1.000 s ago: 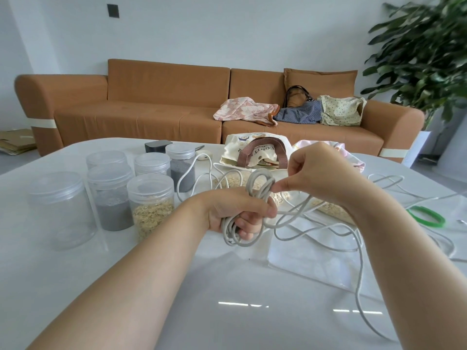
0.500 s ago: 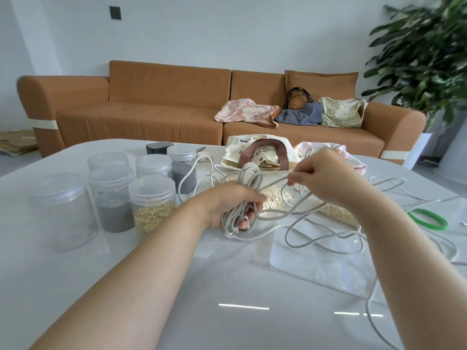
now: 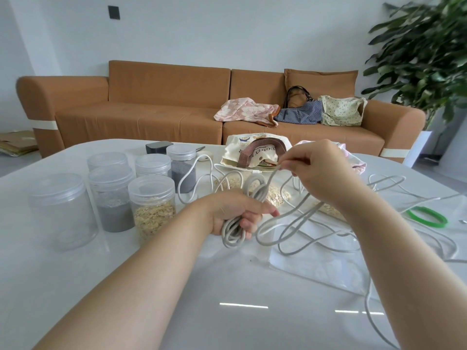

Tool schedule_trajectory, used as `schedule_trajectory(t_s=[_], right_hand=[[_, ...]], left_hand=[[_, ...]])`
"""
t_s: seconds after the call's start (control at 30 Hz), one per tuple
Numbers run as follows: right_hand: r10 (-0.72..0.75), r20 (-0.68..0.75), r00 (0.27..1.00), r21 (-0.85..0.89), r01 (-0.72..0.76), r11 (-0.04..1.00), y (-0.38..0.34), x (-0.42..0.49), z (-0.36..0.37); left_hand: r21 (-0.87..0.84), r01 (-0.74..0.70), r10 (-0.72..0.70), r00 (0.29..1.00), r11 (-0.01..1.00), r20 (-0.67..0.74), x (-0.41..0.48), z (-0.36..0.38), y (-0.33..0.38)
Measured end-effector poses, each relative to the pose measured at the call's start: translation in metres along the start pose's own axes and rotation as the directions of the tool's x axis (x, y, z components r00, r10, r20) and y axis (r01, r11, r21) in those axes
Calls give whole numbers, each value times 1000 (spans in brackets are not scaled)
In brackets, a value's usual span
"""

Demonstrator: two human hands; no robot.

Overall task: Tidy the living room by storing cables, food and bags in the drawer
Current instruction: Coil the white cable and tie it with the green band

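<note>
- The grey cable is partly wound: a bundle of loops sits in the left hand just above the table, 1 strand runs up to the right hand, and the rest lies in loose curves on the table to the right
- The step in hand looks like coiling this cable so it can go in the drawer, which is not in view
- To do it well, each new turn should match the size of the loops in the bundle and lie beside them without crossing; the right hand should let the slack slide through so any twist runs out toward the free end
- The loose part lies over a clear bag of oats and close to a white cable, so it is best drawn in slowly to avoid dragging either along
- The left fingers are curled tight round the bundle, with the thumb laid over it
- The right fingertips pinch the strand between thumb and forefinger; the other fingers are bent and seem to hold nothing
- Further out: 6 lidded jars at the left, some with oats or grey powder, a tote bag behind the hands, a green ring at the right, and several more bags on the sofa
</note>
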State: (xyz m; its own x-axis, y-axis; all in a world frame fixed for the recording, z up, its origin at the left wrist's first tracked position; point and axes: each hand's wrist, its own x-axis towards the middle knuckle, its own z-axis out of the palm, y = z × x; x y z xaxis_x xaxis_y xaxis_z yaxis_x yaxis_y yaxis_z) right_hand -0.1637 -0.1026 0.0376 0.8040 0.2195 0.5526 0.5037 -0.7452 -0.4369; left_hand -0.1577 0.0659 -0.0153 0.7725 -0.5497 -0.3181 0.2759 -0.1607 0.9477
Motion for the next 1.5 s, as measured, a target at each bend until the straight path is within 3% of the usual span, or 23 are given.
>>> schedule_trajectory(t_s=[0.27, 0.4, 0.5, 0.6, 0.7, 0.9, 1.07, 1.23, 1.4, 1.5], right_hand=[[-60, -47, 997, 138, 66, 988, -9, -3, 4], [-11, -24, 1000, 55, 12, 998, -2, 0, 9], [26, 136, 990, -48, -20, 999, 5, 0, 7], [22, 316, 948, 58, -42, 997, 10, -2, 5], [32, 367, 930, 149, -93, 984, 12, -4, 5], [24, 359, 933, 165, -89, 982, 5, -5, 5], [46, 314, 948, 192, -111, 975, 4, -6, 10], [58, 307, 950, 128, -101, 987, 3, -7, 12], [-3, 332, 943, -135, 51, 989, -1, -8, 15], [-36, 300, 953, -199, 99, 975, -2, -9, 17]], left_hand=[[114, 66, -85, 982, 991, 167, -4, 7, 2], [196, 79, -107, 985, 977, 137, -2, 5, 0], [94, 121, -135, 978, 988, 159, -1, -1, -1], [45, 136, -142, 973, 990, 183, -3, -5, 1], [55, 127, -136, 964, 990, 229, -7, -4, 3], [22, 105, -107, 952, 994, 286, -5, -6, 2], [127, 46, -75, 969, 991, 236, -6, -1, 3], [246, 75, -111, 984, 966, 140, -4, 1, 2], [323, 94, -124, 989, 942, 74, 2, 1, -3], [321, 77, -106, 991, 944, 76, 2, 1, -2]])
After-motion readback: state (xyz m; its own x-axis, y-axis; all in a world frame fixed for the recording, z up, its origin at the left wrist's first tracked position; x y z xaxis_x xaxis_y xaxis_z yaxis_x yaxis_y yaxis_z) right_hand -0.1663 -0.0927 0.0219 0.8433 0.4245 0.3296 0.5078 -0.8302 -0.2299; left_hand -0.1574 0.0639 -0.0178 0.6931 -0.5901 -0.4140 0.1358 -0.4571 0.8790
